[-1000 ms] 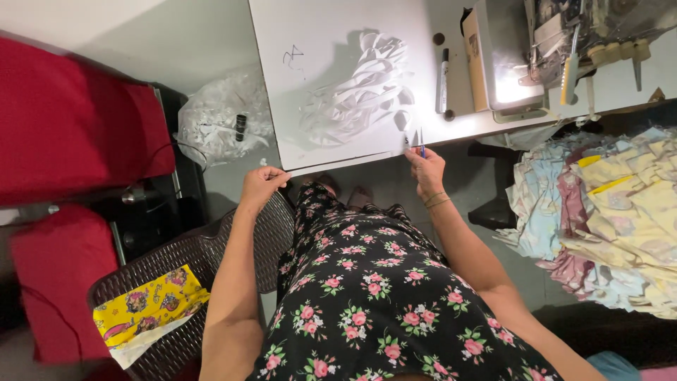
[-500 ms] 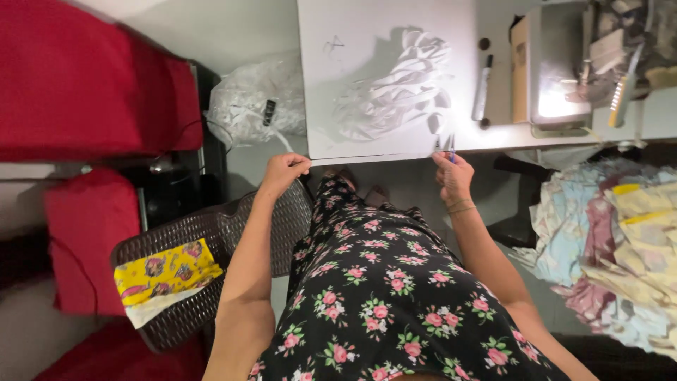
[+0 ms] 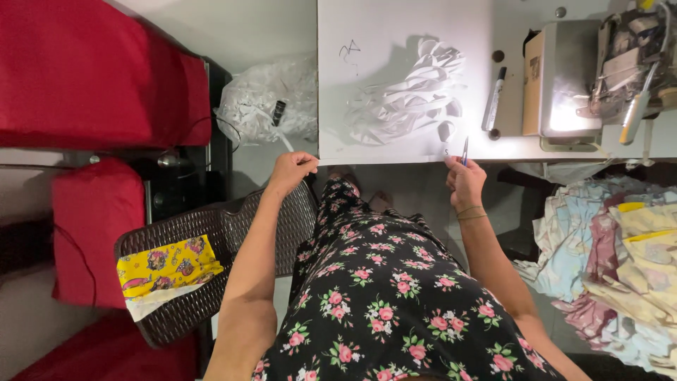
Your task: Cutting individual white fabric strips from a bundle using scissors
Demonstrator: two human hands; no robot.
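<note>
A large white paper sheet lies on the white table, with a heap of cut white paper strips on it. My left hand pinches the sheet's near left corner at the table edge. My right hand holds a thin blue pen upright and touches the sheet's near edge further right. My lap in a black floral dress fills the lower middle.
A black marker lies beside a sewing machine at the table's right. A brown wicker basket holding yellow printed fabric stands at my left. Red bundles sit far left, a fabric pile right, a plastic bag beside the table.
The view has shifted, so the table and sheet now sit further right and nearer. Both hands stay at the sheet's near edge, the right one still holding the pen.
</note>
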